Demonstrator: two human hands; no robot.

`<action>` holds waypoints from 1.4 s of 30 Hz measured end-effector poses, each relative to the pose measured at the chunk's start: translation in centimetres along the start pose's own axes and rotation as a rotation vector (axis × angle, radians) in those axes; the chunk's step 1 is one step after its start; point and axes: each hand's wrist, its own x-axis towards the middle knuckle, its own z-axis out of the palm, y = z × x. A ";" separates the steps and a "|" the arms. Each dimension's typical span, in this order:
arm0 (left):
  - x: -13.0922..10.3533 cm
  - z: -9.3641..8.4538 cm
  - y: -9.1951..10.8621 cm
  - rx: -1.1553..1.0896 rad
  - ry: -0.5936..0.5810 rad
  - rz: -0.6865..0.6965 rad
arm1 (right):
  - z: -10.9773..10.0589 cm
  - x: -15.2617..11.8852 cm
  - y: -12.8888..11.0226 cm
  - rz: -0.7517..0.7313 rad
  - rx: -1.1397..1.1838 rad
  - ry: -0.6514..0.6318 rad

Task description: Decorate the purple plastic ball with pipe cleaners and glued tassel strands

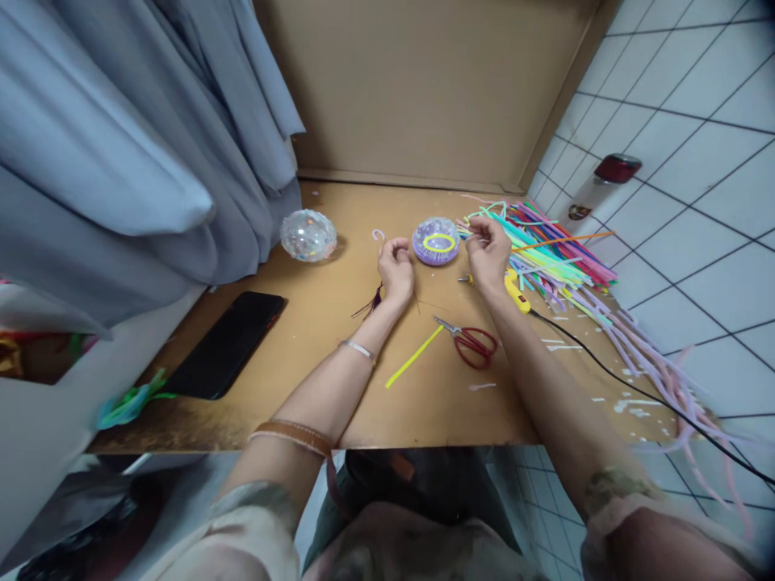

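My left hand (398, 266) rests on the table with its fingers curled in; whatever they hold, if anything, is hidden. Just right of it stands a clear, purple-edged dome (436, 252) with a yellow ring (439, 243) on it. On the dome's other side is my right hand (489, 254), thumb and fingers pinched together on something too small to make out. Partly under my right wrist lies a yellow hot glue gun (517, 292). Closer to me are red-handled scissors (475, 345) and a yellow pipe cleaner (414, 357), its upper end near the blades.
Colourful pipe cleaners (560, 250) spread along the right side, by a red-capped bottle (596, 194). A black cord (596, 353) runs to the right. Another clear dome (308, 236), a black phone (227, 345) and a grey curtain (182, 145) are at left.
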 end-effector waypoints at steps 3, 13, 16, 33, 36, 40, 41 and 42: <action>-0.7 -0.2 1.8 -0.033 0.024 0.009 | -0.8 -2.3 -1.9 0.123 -0.098 -0.011; -2.8 -2.5 4.9 -0.036 0.000 -0.094 | -2.4 -5.8 -5.5 0.078 -0.631 -0.754; -3.5 -2.9 5.1 -0.031 -0.009 -0.097 | -2.3 -6.2 -5.3 -0.061 -0.753 -0.872; -4.2 -2.8 6.1 0.019 -0.098 -0.082 | -1.4 -6.8 -4.2 0.120 -0.522 -0.637; -4.5 -2.6 5.9 -0.011 -0.148 -0.140 | -1.1 -6.4 -3.1 0.284 -0.101 -0.521; -5.4 -2.0 5.8 -0.067 -0.303 -0.229 | -0.6 -6.4 -2.4 0.412 0.186 -0.472; -5.7 -1.8 5.8 -0.093 -0.330 -0.243 | -0.5 -6.5 -2.4 0.416 0.190 -0.474; -5.9 -1.6 5.8 -0.122 -0.343 -0.262 | -0.4 -6.6 -2.3 0.410 0.180 -0.476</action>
